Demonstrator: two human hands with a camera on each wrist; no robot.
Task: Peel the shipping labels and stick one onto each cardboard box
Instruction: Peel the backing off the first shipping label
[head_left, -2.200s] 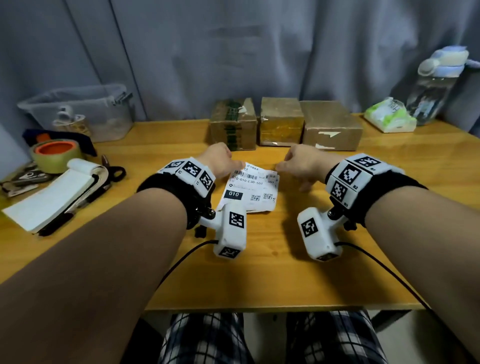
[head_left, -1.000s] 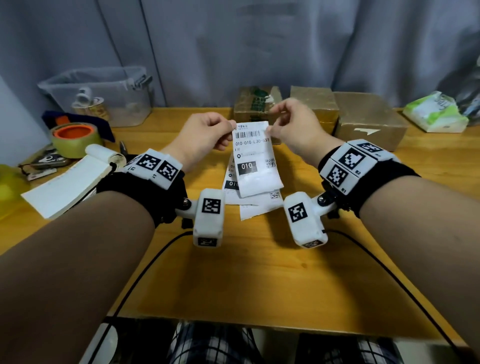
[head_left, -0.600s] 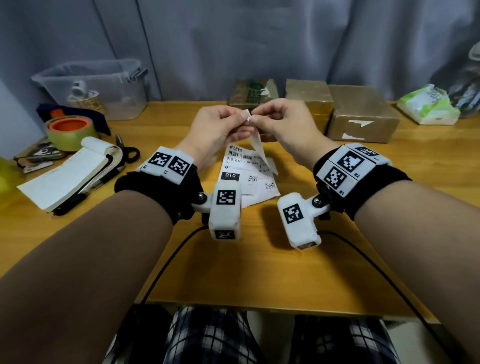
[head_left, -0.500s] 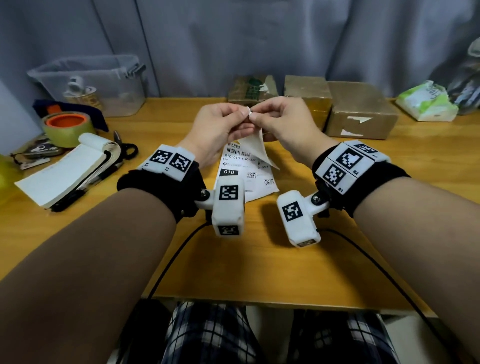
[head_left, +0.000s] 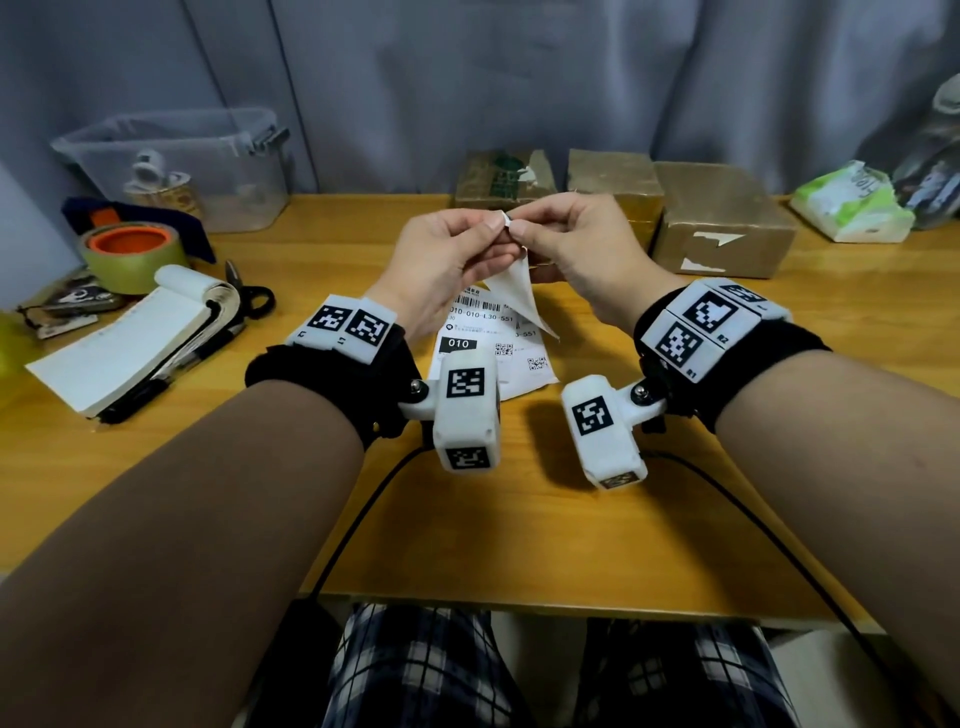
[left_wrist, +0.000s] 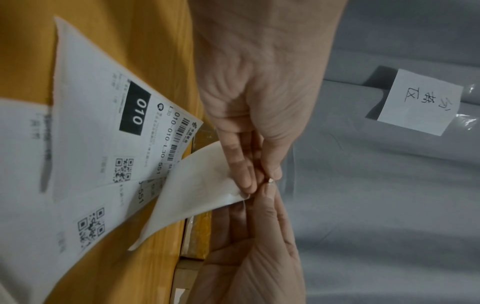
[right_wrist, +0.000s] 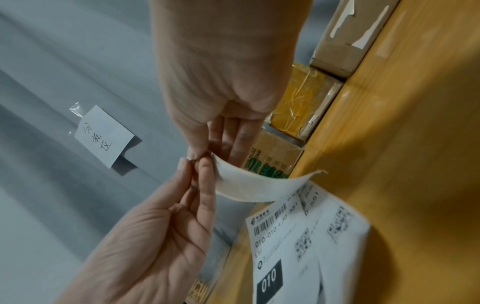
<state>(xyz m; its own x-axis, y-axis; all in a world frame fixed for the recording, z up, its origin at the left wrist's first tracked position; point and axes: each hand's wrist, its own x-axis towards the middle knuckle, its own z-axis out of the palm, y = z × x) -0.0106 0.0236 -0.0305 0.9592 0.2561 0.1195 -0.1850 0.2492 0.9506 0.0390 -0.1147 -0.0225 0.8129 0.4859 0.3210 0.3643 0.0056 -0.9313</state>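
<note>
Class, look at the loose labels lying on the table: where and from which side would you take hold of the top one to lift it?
Take the top label at its far corner, where the barcode is, coming from above and beyond. That end shows free in the head view, while its near end is hidden behind the left wrist camera. It lies flat on the table, so slide a fingertip under the corner, then pinch.

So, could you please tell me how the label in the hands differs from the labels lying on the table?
The held label hangs in the air, pinched at a corner by the left hand and right hand; the table labels lie flat. The held label shows its blank side, while the table labels show barcodes and "010". All are white paper.
</note>
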